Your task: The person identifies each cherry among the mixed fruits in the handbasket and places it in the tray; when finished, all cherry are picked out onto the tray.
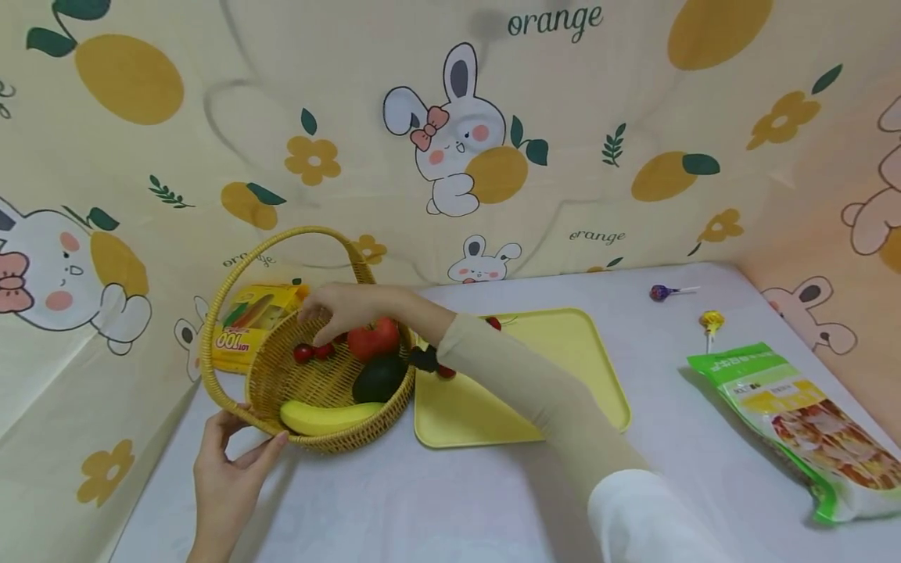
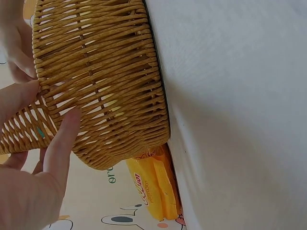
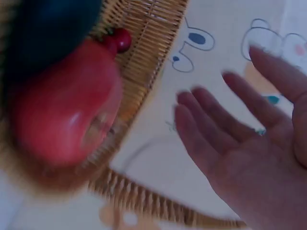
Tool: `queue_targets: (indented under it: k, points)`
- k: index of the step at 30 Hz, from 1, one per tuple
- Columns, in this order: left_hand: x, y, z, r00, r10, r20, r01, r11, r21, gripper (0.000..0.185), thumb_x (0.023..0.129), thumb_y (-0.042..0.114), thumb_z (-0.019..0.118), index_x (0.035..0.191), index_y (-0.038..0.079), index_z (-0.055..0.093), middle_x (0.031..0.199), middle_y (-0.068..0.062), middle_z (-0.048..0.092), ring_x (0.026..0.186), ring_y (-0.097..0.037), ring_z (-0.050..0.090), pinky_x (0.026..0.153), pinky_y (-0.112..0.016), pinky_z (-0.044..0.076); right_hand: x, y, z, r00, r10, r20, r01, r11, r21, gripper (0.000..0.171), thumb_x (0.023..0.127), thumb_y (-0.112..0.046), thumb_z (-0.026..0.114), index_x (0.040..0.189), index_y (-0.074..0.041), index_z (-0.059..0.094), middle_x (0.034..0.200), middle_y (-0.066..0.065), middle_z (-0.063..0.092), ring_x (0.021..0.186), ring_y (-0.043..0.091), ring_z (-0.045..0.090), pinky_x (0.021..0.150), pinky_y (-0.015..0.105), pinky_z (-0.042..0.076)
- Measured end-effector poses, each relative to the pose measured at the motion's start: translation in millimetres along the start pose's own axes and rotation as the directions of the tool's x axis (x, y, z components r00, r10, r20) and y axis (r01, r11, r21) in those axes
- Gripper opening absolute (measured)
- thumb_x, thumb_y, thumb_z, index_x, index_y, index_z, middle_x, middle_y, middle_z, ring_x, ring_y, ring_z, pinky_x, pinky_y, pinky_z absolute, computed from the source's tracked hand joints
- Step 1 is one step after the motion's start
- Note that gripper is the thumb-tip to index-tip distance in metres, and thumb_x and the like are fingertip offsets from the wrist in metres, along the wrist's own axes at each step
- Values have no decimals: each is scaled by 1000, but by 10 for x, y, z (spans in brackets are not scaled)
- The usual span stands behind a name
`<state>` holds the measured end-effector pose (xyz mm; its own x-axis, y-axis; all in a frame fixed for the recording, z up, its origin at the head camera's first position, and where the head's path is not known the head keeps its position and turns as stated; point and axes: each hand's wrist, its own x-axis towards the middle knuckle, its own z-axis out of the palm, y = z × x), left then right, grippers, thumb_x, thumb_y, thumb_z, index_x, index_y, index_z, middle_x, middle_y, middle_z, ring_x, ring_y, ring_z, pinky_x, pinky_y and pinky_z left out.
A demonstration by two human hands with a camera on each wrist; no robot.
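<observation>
A wicker basket (image 1: 338, 447) with a hoop handle stands at the table's left and holds a banana (image 1: 324, 417), a dark avocado (image 1: 380, 379), a red fruit (image 1: 373, 340) and two cherry tomatoes (image 1: 313, 353). My left hand (image 1: 239, 457) rests against the basket's near-left wall (image 2: 105, 72), its fingers (image 2: 62, 143) straight on the weave. My right hand (image 1: 331, 309) hovers over the back of the basket with nothing in it. In the right wrist view its palm (image 3: 240, 139) is spread, beside the blurred red fruit (image 3: 62, 115).
A yellow tray (image 1: 563, 344) lies right of the basket with cherry tomatoes (image 1: 494, 322) on it. A yellow packet (image 1: 246, 324) sits behind the basket. Two lollipops (image 1: 662, 292) and a green snack bag (image 1: 809, 422) lie at the right. Patterned cloth walls enclose the table.
</observation>
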<state>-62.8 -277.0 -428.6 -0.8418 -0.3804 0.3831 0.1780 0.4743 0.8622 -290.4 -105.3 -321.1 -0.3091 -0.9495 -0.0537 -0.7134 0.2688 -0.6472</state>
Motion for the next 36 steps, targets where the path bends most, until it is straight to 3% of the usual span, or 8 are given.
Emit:
queue_targets:
  k: [3, 5, 8, 15, 22, 29, 33, 36]
  points:
    - [-6, 1, -4, 1000, -3, -7, 3, 1000, -2, 58, 75, -21, 76, 124, -9, 48, 113, -10, 54, 104, -13, 57, 70, -17, 62, 283, -27, 94, 989, 58, 138, -65, 997, 47, 56, 93, -16, 73, 143, -4, 51, 144, 9, 52, 131, 19, 47, 97, 15, 47]
    - [-12, -1, -3, 1000, -7, -12, 7, 1000, -6, 58, 75, -21, 76, 125, -9, 48, 112, -9, 53, 104, -13, 57, 69, -16, 62, 431, -8, 177, 982, 82, 172, -97, 992, 78, 61, 92, -15, 74, 146, -5, 48, 147, 9, 49, 133, 19, 45, 96, 16, 48]
    - [-15, -8, 1, 1000, -6, -16, 6, 1000, -18, 58, 75, -21, 76, 125, -9, 49, 111, -8, 53, 104, -13, 57, 69, -16, 61, 571, 41, 297, 978, 140, 153, -158, 981, 112, 63, 91, -17, 75, 147, -10, 48, 150, 5, 45, 132, 16, 44, 95, 16, 47]
    - [-10, -7, 23, 1000, -18, -11, 17, 1000, -22, 58, 75, -19, 77, 125, -8, 48, 112, -8, 52, 105, -13, 56, 69, -15, 61, 657, 178, 484, 966, 247, 76, -256, 954, 156, 68, 92, -19, 72, 152, -13, 40, 159, 3, 33, 143, 16, 33, 105, 20, 43]
    - [-5, 12, 26, 1000, -15, 3, 15, 1000, -23, 57, 76, -19, 76, 124, -8, 48, 113, -10, 53, 106, -16, 56, 71, -18, 62, 681, 292, 629, 959, 266, 95, -279, 944, 178, 74, 92, -15, 72, 154, -11, 33, 155, 6, 39, 137, 17, 42, 100, 19, 47]
    - [7, 24, 15, 1000, -11, 1, 11, 1000, -9, 57, 76, -19, 76, 124, -8, 48, 113, -9, 52, 106, -15, 56, 71, -17, 62, 707, 289, 644, 960, 262, 97, -275, 948, 160, 80, 89, -10, 74, 156, -11, 31, 156, 6, 37, 136, 17, 41, 98, 18, 46]
    - [6, 18, 7, 1000, -5, 2, 5, 1000, -10, 58, 75, -19, 77, 124, -8, 49, 113, -9, 52, 107, -14, 55, 71, -16, 61, 733, 290, 661, 962, 273, -12, -272, 960, 73, 68, 93, -7, 67, 153, -12, 36, 154, 4, 40, 133, 15, 44, 95, 17, 46]
    - [4, 6, 0, 1000, -7, -1, 7, 1000, -16, 58, 75, -19, 77, 124, -7, 49, 113, -7, 53, 107, -15, 55, 71, -16, 61, 745, 287, 659, 940, 312, -138, -321, 946, -48, 47, 96, -8, 59, 142, -11, 50, 142, 4, 53, 115, 15, 54, 80, 19, 48]
